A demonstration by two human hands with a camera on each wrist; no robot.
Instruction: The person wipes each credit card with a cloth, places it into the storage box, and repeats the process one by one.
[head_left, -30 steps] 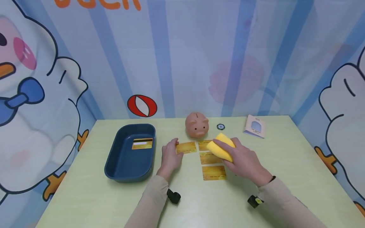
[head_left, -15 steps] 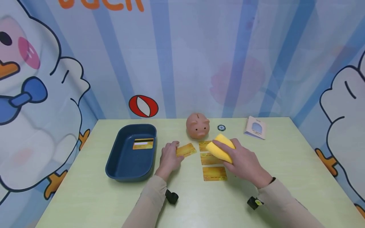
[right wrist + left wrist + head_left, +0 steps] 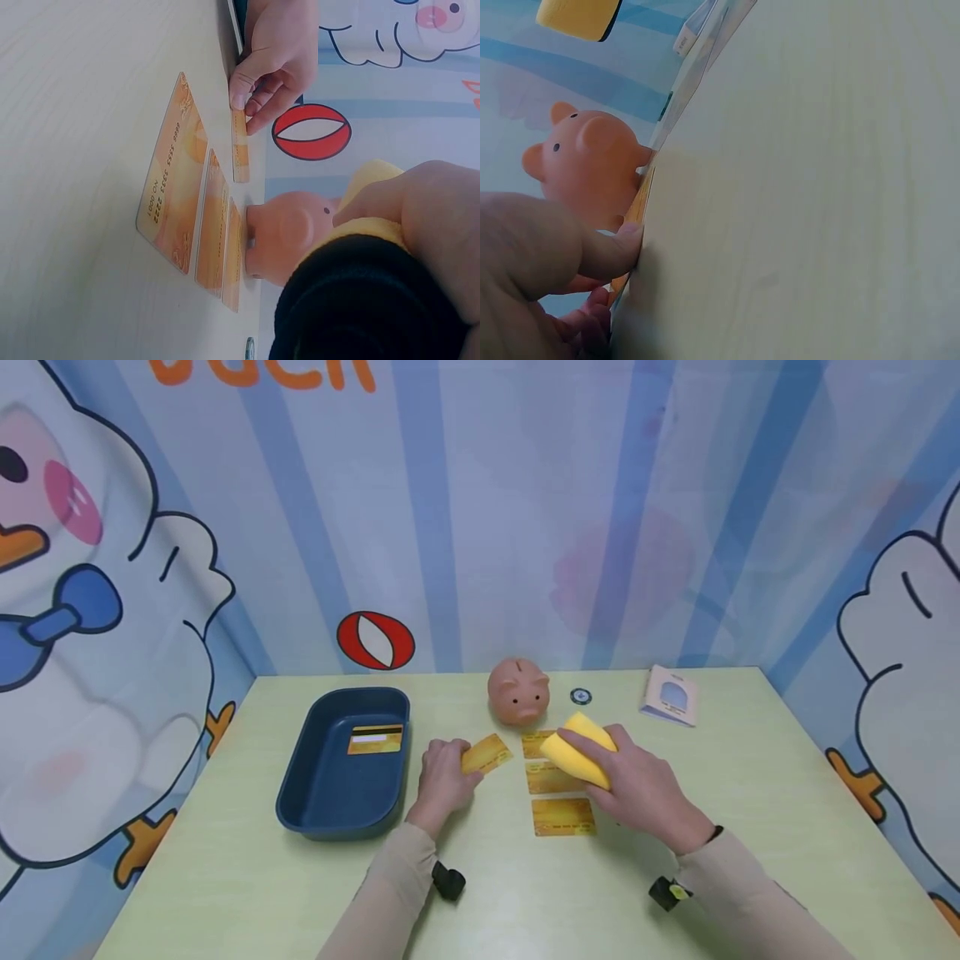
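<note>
My left hand [image 3: 444, 778] pinches one end of a gold bank card [image 3: 487, 754], between the blue tray and a column of gold cards. The card is turned at a slant; in the left wrist view the same bank card [image 3: 640, 199] shows almost edge-on beside the thumb. My right hand [image 3: 643, 781] grips a folded yellow cloth [image 3: 576, 752] over the column. Part of the upper cards is hidden behind it. The nearest card [image 3: 564, 817] lies flat, its number side up, also seen in the right wrist view as the large card [image 3: 174, 180].
A dark blue tray [image 3: 288, 810] at the left holds a gold card [image 3: 375, 739], stripe side up. Behind the cards stands a pink piggy bank [image 3: 518, 693]. A round chip [image 3: 581, 696] and a small pale booklet [image 3: 670, 695] lie toward the back right.
The card at my left hand has swung from nearly straight to a slant and shifted slightly left, and my left fingers have closed on its end. The right hand has hardly moved.
</note>
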